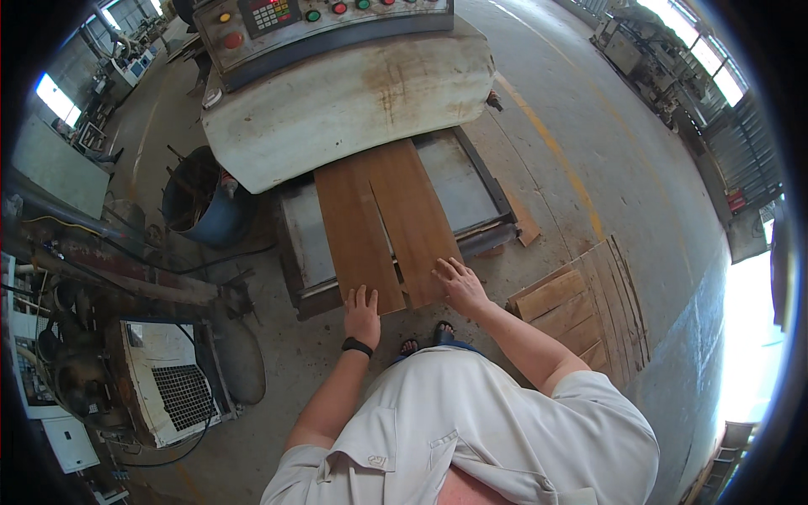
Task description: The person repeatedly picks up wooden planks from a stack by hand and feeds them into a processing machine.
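Observation:
Two brown wooden boards lie side by side on the machine's metal bed, a narrow wedge-shaped gap between them. The far ends of the left board (349, 227) and the right board (419, 223) pass under the machine's pale hood. My left hand (363, 317), below a dark wristband, rests with fingers stretched on the near end of the left board. On the near right corner of the right board, my right hand (461, 286) lies with its fingers spread. The undersides of the boards are hidden, and neither hand is wrapped round a board.
The stained hood (353, 101) carries a control panel (328, 21) with coloured buttons. Metal bed plates (305, 227) show beside the boards. A blue drum (206, 202) with scraps stands at left, near a grilled machine part (172, 383). Stacked boards (581, 311) lie on the floor at right.

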Available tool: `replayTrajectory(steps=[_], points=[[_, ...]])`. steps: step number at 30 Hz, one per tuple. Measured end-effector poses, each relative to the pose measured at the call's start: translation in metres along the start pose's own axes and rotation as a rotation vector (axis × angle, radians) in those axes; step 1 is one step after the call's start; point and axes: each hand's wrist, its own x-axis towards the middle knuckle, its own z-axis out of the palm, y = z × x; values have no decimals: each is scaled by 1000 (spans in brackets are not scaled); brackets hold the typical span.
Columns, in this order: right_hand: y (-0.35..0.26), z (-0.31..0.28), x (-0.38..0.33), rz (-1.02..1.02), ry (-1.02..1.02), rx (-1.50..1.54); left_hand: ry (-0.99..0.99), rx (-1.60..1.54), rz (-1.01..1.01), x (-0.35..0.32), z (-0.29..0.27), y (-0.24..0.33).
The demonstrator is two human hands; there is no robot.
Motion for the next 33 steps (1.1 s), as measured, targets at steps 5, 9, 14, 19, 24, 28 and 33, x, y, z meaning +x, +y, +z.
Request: replayTrajectory(steps=[5, 9, 14, 19, 24, 28, 33], points=[[14, -9, 34, -45, 124, 49, -36, -28, -32, 30, -17, 6], [26, -16, 61, -51, 120, 52, -193, -19, -109, 56, -33, 13], [34, -31, 97, -72, 82, 117, -154, -23, -124, 83, -36, 7], [50, -31, 131, -122, 152, 56, -100, -19, -129, 112, -37, -2], [53, -41, 165, -79, 99, 87, -117, 13, -137, 146, -41, -17], [60, -45, 192, -57, 53, 86, -131, -88, -157, 175, -49, -33], [61, -57, 216, -9, 27, 113, -136, -69, -150, 193, -54, -39]])
